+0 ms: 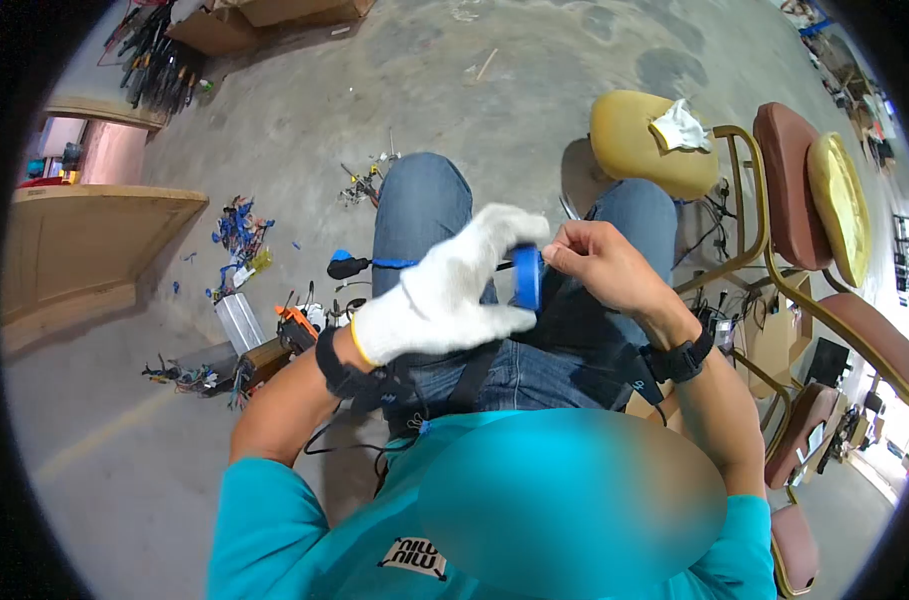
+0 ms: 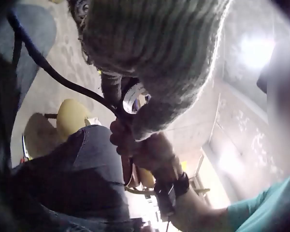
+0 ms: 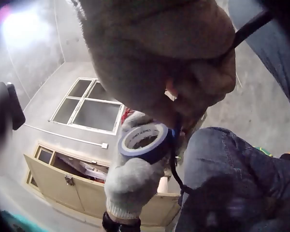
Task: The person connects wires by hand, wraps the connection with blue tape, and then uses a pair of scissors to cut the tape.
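My left hand, in a white knitted glove, holds a roll of blue tape between thumb and fingers. In the right wrist view the tape roll shows its pale core with printing. Close beside the roll, my bare right hand has thumb and forefinger pinched together. A dark cable runs to those fingertips in the left wrist view, and the same cable passes into the right fingers in the right wrist view. On the left thigh lies a black connector with blue on it.
A heap of blue-ended wires lies on the floor to the left, near a silver metal box. To the right stand a yellow stool bearing a white glove, and padded chairs. A wooden cabinet is at far left.
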{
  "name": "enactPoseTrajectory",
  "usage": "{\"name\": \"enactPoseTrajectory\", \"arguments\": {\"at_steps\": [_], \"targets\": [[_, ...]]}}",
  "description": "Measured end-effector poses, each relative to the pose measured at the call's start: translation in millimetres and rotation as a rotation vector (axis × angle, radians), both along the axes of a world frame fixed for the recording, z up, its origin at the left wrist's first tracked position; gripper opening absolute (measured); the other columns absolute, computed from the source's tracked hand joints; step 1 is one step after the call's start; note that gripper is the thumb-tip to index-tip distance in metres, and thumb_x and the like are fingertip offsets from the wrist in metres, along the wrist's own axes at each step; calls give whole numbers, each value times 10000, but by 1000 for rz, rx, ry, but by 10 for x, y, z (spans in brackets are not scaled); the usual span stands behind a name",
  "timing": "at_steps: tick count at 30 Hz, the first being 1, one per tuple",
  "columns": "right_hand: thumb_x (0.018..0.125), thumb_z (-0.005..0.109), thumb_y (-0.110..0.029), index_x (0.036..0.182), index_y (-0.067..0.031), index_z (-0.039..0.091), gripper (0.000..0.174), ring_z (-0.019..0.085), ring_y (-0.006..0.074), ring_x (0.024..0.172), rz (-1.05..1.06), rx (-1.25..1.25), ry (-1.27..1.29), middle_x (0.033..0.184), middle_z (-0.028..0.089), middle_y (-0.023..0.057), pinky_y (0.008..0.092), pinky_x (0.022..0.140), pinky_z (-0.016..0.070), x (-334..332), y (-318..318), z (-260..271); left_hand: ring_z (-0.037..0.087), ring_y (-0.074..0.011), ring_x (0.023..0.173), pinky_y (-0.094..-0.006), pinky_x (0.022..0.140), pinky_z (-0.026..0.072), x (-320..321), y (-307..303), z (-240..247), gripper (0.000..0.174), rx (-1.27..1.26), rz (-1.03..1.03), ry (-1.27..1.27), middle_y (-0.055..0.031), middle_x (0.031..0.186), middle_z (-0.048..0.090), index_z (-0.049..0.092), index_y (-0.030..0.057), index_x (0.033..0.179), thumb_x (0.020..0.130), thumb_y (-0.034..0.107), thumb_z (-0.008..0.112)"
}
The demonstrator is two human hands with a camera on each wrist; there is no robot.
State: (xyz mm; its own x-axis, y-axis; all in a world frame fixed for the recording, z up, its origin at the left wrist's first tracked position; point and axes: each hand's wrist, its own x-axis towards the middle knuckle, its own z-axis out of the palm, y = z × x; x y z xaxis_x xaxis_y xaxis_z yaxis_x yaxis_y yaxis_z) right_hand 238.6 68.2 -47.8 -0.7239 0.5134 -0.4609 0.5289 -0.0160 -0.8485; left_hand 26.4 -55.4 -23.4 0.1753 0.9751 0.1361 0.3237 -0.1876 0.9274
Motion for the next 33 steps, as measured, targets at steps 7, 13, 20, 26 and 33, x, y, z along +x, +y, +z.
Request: {"name": "enactPoseTrajectory", "arguments": {"at_steps": [7, 13, 20, 26, 33], "targets": [[978, 671, -230, 872, 32, 664, 283, 494, 116, 657, 40, 86, 43, 655, 557, 39, 346, 585, 416, -60, -55, 25, 624, -168, 1052, -327, 954, 500, -12, 141, -140, 406, -562, 21, -222, -108, 1125, 635, 623, 38, 1271, 986, 312, 713], [979, 678, -227, 872, 29, 657, 278, 483, 110, 665, 54, 68, 21, 669, 542, 35, 340, 586, 412, -44, -70, 141, 615, -187, 1104, -344, 982, 496, -34, 196, -289, 554, -568, -145, -36, -141, 1277, 636, 557, 15, 1347, 945, 349, 741], [1001, 668, -259, 851, -2, 657, 298, 459, 83, 674, 29, -91, 60, 696, 539, -30, 309, 592, 392, -6, -53, 65, 720, -280, 865, -392, 810, 546, 92, 246, -62, 624, -547, -36, 304, -175, 938, 698, 542, 79, 1321, 852, 406, 793], [1016, 650, -273, 848, -7, 654, 315, 442, 63, 672, 24, -146, 30, 693, 516, -49, 298, 586, 377, -28, -10, 39, 718, -396, 891, -460, 775, 560, 101, 201, -384, 657, -128, 251, 217, -221, 996, 688, 462, 51, 1358, 818, 259, 772], [1019, 647, -273, 827, -10, 633, 326, 430, 64, 671, 61, -89, 36, 682, 494, -51, 306, 574, 365, 20, -18, 52, 590, -122, 1044, -297, 913, 508, -100, 207, -224, 733, -644, 6, -359, -49, 1109, 602, 462, 80, 1498, 872, 209, 819]]}}
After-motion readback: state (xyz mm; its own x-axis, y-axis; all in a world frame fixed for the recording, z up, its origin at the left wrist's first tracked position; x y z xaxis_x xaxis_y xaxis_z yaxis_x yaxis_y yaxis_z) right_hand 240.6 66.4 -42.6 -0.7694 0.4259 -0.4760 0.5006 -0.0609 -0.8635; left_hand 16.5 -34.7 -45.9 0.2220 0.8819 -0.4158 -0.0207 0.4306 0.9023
